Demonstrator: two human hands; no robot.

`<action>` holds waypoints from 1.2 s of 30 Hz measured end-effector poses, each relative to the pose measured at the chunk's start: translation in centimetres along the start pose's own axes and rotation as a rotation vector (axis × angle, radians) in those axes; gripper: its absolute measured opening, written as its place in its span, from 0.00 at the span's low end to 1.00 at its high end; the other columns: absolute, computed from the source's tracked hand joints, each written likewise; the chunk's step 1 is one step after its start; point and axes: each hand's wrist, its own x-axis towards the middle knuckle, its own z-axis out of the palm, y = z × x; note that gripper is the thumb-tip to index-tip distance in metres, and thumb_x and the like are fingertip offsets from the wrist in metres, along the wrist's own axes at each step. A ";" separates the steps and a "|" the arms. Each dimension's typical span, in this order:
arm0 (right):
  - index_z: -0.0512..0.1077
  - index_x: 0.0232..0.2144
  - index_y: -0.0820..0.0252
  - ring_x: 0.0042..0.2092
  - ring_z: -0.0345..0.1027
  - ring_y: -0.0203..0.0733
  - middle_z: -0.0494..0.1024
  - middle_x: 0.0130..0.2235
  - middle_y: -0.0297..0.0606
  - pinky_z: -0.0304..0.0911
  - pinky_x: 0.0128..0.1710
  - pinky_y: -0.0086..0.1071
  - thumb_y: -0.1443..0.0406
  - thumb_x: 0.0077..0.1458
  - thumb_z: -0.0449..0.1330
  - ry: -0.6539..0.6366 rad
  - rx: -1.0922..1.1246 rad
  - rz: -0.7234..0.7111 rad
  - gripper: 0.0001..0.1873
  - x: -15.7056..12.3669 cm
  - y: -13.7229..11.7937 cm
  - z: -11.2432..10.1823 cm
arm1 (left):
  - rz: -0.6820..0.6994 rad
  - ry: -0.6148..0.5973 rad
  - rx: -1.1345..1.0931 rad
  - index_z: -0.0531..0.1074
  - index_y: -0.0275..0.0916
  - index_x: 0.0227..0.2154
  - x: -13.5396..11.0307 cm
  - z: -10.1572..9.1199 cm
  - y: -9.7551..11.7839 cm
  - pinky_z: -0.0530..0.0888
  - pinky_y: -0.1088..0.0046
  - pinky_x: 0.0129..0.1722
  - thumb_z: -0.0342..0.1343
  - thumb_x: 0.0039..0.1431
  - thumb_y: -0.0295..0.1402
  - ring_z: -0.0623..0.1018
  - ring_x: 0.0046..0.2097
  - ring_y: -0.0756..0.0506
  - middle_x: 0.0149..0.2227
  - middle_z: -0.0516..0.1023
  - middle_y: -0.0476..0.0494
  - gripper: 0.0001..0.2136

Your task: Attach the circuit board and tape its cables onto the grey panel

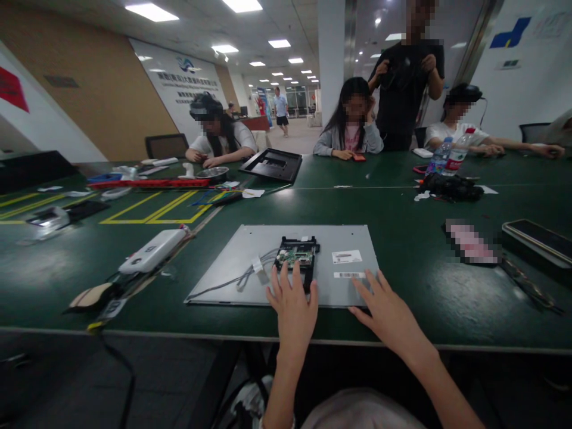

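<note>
A flat silver display panel (241, 250) lies on the green table in front of me, bearing a white label and a barcode sticker. Mounted near its middle is a black bracket with a green circuit board (292, 256), and a bundle of grey cables (243, 277) runs from it toward the panel's left corner. My left hand (295, 307) is open, fingers spread over the lower part of the bracket; whether the fingertips touch it I cannot tell. Fingers apart, my right hand (386, 310) rests at the panel's lower right edge, beside the barcode sticker.
A white power strip (154, 250) lies to the left, with a cord hanging off the table edge. Phones (543, 241) lie at the right. Farther back are a black plastic frame (272, 164), a red bar (152, 183) and bottles (458, 154). Several people are across the table.
</note>
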 end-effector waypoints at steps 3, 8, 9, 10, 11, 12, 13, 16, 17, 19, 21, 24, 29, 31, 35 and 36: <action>0.63 0.59 0.57 0.62 0.52 0.65 0.63 0.60 0.50 0.67 0.49 0.51 0.56 0.60 0.54 -0.008 0.024 -0.019 0.27 0.5 -0.7 0.1 | -0.001 -0.001 0.007 0.58 0.35 0.60 0.0 -0.1 0.1 0.54 0.42 0.59 0.45 0.64 0.37 0.49 0.66 0.33 0.63 0.56 0.30 0.23; 0.63 0.58 0.57 0.64 0.49 0.64 0.62 0.61 0.49 0.66 0.51 0.50 0.58 0.61 0.52 -0.052 0.072 -0.080 0.25 1.5 -1.8 0.3 | 0.005 -0.005 0.004 0.59 0.35 0.59 -0.1 -0.1 0.0 0.54 0.43 0.59 0.44 0.64 0.36 0.49 0.66 0.33 0.63 0.55 0.31 0.23; 0.63 0.58 0.56 0.64 0.49 0.63 0.62 0.61 0.48 0.66 0.51 0.50 0.58 0.60 0.52 -0.059 0.080 -0.088 0.25 1.7 -2.0 0.2 | 0.006 -0.005 0.002 0.59 0.35 0.60 -0.1 -0.1 0.0 0.54 0.43 0.59 0.44 0.64 0.36 0.49 0.66 0.33 0.63 0.55 0.31 0.23; 0.63 0.58 0.56 0.64 0.49 0.63 0.62 0.61 0.48 0.66 0.52 0.50 0.59 0.60 0.52 -0.066 0.087 -0.095 0.24 2.0 -2.3 0.2 | 0.009 -0.004 0.000 0.59 0.35 0.60 -0.1 -0.1 0.0 0.54 0.43 0.60 0.44 0.64 0.36 0.48 0.66 0.33 0.63 0.55 0.31 0.23; 0.63 0.58 0.56 0.64 0.49 0.64 0.62 0.61 0.48 0.65 0.52 0.50 0.59 0.60 0.53 -0.071 0.093 -0.101 0.24 2.2 -2.6 0.1 | 0.012 -0.001 0.000 0.59 0.34 0.60 -0.1 -0.1 -0.1 0.54 0.44 0.60 0.44 0.64 0.36 0.48 0.66 0.33 0.63 0.55 0.31 0.23; 0.63 0.58 0.56 0.64 0.49 0.64 0.62 0.61 0.49 0.65 0.52 0.50 0.60 0.60 0.53 -0.076 0.098 -0.107 0.25 2.4 -2.8 0.1 | 0.018 0.002 0.001 0.59 0.34 0.60 -0.2 -0.1 -0.1 0.54 0.44 0.60 0.45 0.64 0.36 0.49 0.66 0.33 0.63 0.55 0.31 0.23; 0.63 0.58 0.57 0.64 0.48 0.64 0.61 0.61 0.49 0.66 0.51 0.50 0.60 0.60 0.53 -0.081 0.102 -0.112 0.25 2.7 -3.1 0.0 | 0.023 0.007 0.003 0.59 0.34 0.59 -0.2 0.0 -0.2 0.53 0.44 0.60 0.45 0.64 0.36 0.49 0.66 0.33 0.63 0.56 0.31 0.23; 0.63 0.59 0.57 0.64 0.47 0.65 0.60 0.62 0.51 0.66 0.51 0.51 0.61 0.59 0.54 -0.107 0.116 -0.122 0.25 3.3 -4.0 -0.3 | 0.033 0.027 0.002 0.60 0.34 0.59 -0.3 0.1 -0.3 0.53 0.43 0.60 0.45 0.63 0.37 0.50 0.66 0.33 0.63 0.56 0.31 0.23; 0.63 0.59 0.57 0.64 0.47 0.65 0.60 0.62 0.51 0.66 0.51 0.51 0.62 0.59 0.54 -0.116 0.121 -0.128 0.25 3.5 -4.3 -0.3 | 0.036 0.031 -0.002 0.60 0.34 0.59 -0.3 0.2 -0.3 0.53 0.43 0.60 0.45 0.63 0.37 0.50 0.66 0.33 0.63 0.57 0.31 0.22; 0.63 0.58 0.58 0.64 0.46 0.66 0.59 0.62 0.53 0.65 0.52 0.50 0.62 0.58 0.55 -0.131 0.131 -0.142 0.26 3.9 -4.8 -0.4 | 0.037 0.031 -0.012 0.60 0.35 0.59 -0.3 0.2 -0.3 0.53 0.43 0.60 0.45 0.63 0.37 0.50 0.66 0.33 0.63 0.57 0.31 0.22; 0.63 0.59 0.59 0.64 0.45 0.67 0.59 0.62 0.55 0.64 0.52 0.51 0.62 0.58 0.56 -0.144 0.136 -0.153 0.26 4.2 -5.3 -0.3 | 0.034 0.027 -0.014 0.60 0.35 0.59 -0.3 0.3 -0.3 0.54 0.43 0.59 0.45 0.63 0.38 0.50 0.66 0.33 0.63 0.57 0.31 0.22; 0.63 0.59 0.60 0.64 0.44 0.68 0.58 0.62 0.56 0.63 0.53 0.52 0.61 0.58 0.55 -0.160 0.134 -0.165 0.27 4.6 -5.9 0.0 | 0.031 0.028 -0.001 0.60 0.35 0.58 -0.3 0.3 -0.3 0.55 0.43 0.59 0.46 0.63 0.38 0.50 0.66 0.32 0.63 0.57 0.31 0.22; 0.62 0.60 0.64 0.65 0.44 0.67 0.56 0.63 0.59 0.59 0.56 0.52 0.61 0.58 0.55 -0.150 0.141 -0.206 0.28 5.2 -6.5 0.5 | 0.035 0.044 0.016 0.61 0.34 0.58 -0.3 0.4 -0.5 0.56 0.45 0.59 0.45 0.64 0.34 0.51 0.66 0.33 0.63 0.57 0.31 0.21; 0.61 0.60 0.65 0.65 0.45 0.66 0.57 0.62 0.60 0.58 0.57 0.51 0.61 0.58 0.55 -0.151 0.150 -0.227 0.28 5.5 -6.6 0.6 | 0.033 0.043 0.011 0.61 0.34 0.58 -0.3 0.5 -0.5 0.56 0.45 0.59 0.45 0.64 0.33 0.51 0.66 0.33 0.63 0.57 0.31 0.21; 0.61 0.60 0.66 0.66 0.44 0.61 0.57 0.63 0.58 0.58 0.58 0.49 0.64 0.58 0.54 -0.175 0.193 -0.258 0.28 5.8 -6.4 0.7 | 0.028 0.037 0.008 0.62 0.34 0.58 -0.3 0.8 -0.6 0.57 0.45 0.59 0.44 0.64 0.32 0.51 0.66 0.33 0.63 0.58 0.31 0.20; 0.61 0.60 0.67 0.66 0.44 0.60 0.56 0.63 0.58 0.58 0.58 0.49 0.64 0.58 0.54 -0.174 0.207 -0.269 0.28 5.9 -6.3 0.7 | 0.027 0.034 0.009 0.62 0.34 0.57 -0.3 0.8 -0.6 0.57 0.45 0.59 0.44 0.64 0.32 0.51 0.66 0.33 0.63 0.58 0.31 0.20</action>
